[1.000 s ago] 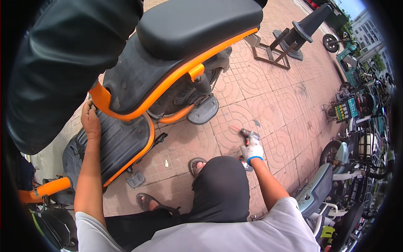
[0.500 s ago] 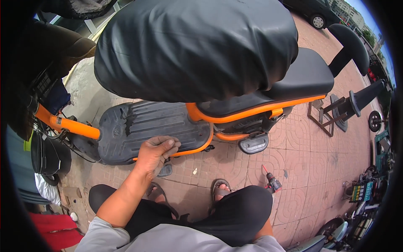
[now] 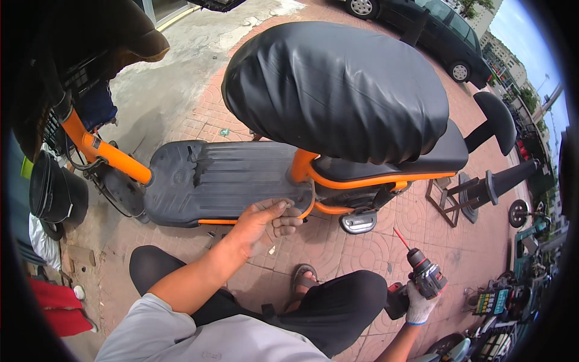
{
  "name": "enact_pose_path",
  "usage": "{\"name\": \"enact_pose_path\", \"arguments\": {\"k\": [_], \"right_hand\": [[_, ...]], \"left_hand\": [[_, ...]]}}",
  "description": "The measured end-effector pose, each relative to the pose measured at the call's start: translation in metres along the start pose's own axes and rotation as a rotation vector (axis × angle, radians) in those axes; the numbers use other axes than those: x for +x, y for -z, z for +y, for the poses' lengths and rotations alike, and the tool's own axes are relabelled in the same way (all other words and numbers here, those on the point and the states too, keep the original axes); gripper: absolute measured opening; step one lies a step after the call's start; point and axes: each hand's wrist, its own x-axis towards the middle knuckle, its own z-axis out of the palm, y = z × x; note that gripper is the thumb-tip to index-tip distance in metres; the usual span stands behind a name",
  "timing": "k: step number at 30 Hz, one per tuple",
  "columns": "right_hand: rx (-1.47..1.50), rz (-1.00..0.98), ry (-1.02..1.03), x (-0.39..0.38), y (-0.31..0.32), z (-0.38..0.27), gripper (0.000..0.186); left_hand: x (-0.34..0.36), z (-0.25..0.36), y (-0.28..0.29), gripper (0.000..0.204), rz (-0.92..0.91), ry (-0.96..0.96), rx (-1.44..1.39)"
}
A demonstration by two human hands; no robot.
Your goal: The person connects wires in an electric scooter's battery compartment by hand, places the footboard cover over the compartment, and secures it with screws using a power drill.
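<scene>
My right hand [image 3: 420, 306], in a white glove with a blue cuff, grips a cordless drill [image 3: 426, 274] beside my right knee. A long red bit [image 3: 401, 238] points from it up and to the left. Bare and dusty, my left hand [image 3: 272, 220] is at the near edge of the scooter's black footboard [image 3: 232, 175]. Its thumb presses toward the curled fingers; whatever lies between them is too small to make out. The orange-framed scooter stands crosswise before me, its front seat under a wrinkled black cover [image 3: 338, 90].
A black footrest [image 3: 358, 222] juts out below the scooter's rear seat [image 3: 446, 148]. A black bucket [image 3: 57, 187] stands at the left. A dark post on a metal frame [image 3: 443, 204] is at the right, with parked bikes [image 3: 512, 295] nearer. A dark car [image 3: 446, 36] stands behind.
The drill, earlier beyond my right knee with no hand visible on it, is now raised in my gloved right hand. My left hand has moved right along the footboard edge. The view has shifted.
</scene>
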Motion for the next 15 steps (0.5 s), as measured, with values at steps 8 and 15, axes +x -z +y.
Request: {"name": "enact_pose_path", "arguments": {"k": [8,15], "right_hand": [[-0.313,-0.328,0.842,0.027,-0.027,-0.144,0.047],[-0.301,-0.452,0.855,0.026,-0.076,-0.167,0.04]], "left_hand": [[-0.002,0.003,-0.024,0.019,-0.142,-0.008,-0.166],[-0.009,0.017,-0.028,0.022,-0.218,-0.072,-0.227]]}}
